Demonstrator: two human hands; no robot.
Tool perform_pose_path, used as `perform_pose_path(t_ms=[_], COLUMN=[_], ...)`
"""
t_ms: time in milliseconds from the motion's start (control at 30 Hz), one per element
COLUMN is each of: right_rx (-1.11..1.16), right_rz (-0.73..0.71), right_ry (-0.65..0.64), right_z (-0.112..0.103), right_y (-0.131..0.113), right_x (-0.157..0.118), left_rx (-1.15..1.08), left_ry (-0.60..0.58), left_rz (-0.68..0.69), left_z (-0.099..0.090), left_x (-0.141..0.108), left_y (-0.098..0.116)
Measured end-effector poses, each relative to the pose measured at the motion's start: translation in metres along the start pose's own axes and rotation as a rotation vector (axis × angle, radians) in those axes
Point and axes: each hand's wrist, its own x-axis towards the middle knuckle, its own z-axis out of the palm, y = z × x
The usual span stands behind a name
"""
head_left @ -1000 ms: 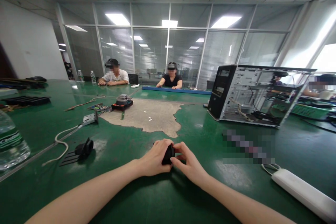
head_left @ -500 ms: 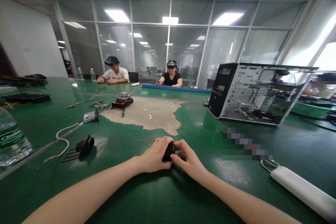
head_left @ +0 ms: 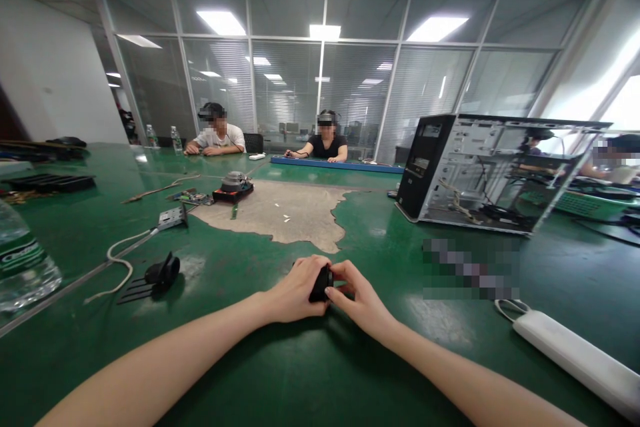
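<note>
Between my two hands, low over the green table (head_left: 240, 353), is a small black boxy part (head_left: 321, 285); its exact kind cannot be made out. My left hand (head_left: 299, 288) wraps round it from the left, with the back of the hand turned up and hiding much of it. From the right, my right hand (head_left: 355, 290) pinches the part's near edge between thumb and fingers. Off to the left lies a black plastic piece with long prongs (head_left: 159, 275). A worn bare patch (head_left: 295, 213) of the tabletop lies beyond my hands.
An opened computer case (head_left: 430, 173) stands at the right, near a white power strip (head_left: 565, 343). Leftward are a water bottle (head_left: 25, 260), a cable with a metal connector box (head_left: 173, 217) and a round-topped device (head_left: 234, 185). Two people sit across the table; another is at far right.
Both hands keep their hold on the black part with hardly any shift. The view has tilted slightly. The person across in black has moved a hand outward to the left.
</note>
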Motion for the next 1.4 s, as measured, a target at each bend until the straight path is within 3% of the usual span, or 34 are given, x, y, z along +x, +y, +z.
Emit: perform_pose_path(t_ms=[133, 267, 433, 633, 867, 1000, 1167, 1400], right_rx=[-0.095, -0.045, 0.037, -0.155, 0.06, 0.037, -0.112, 0.03], right_rz=[-0.086, 0.0, 0.093, -0.125, 0.101, 0.078, -0.051, 0.092], right_ry=[0.053, 0.057, -0.031, 0.048, -0.005, -0.028, 0.048, -0.019], right_z=[0.0, 0.0, 0.002, 0.002, 0.0, 0.0, 0.001, 0.001], right_y=[0.0, 0.004, 0.004, 0.002, 0.009, 0.007, 0.002, 0.004], right_x=[-0.001, 0.003, 0.002, -0.003, 0.003, 0.001, -0.002, 0.001], left_rx=[0.0, 0.0, -0.005, -0.023, -0.005, -0.015, -0.032, -0.031], left_ry=[0.012, 0.018, 0.016, 0.012, 0.026, 0.019, 0.028, 0.021], left_rz=[0.017, 0.024, 0.007, 0.01, 0.015, 0.014, 0.02, 0.003], left_z=[0.001, 0.002, 0.003, 0.002, 0.003, 0.003, 0.003, 0.005], left_x=[0.0, 0.0, 0.0, 0.0, 0.001, 0.001, 0.002, 0.001], left_y=[-0.001, -0.003, -0.003, -0.001, -0.003, -0.003, -0.001, -0.003])
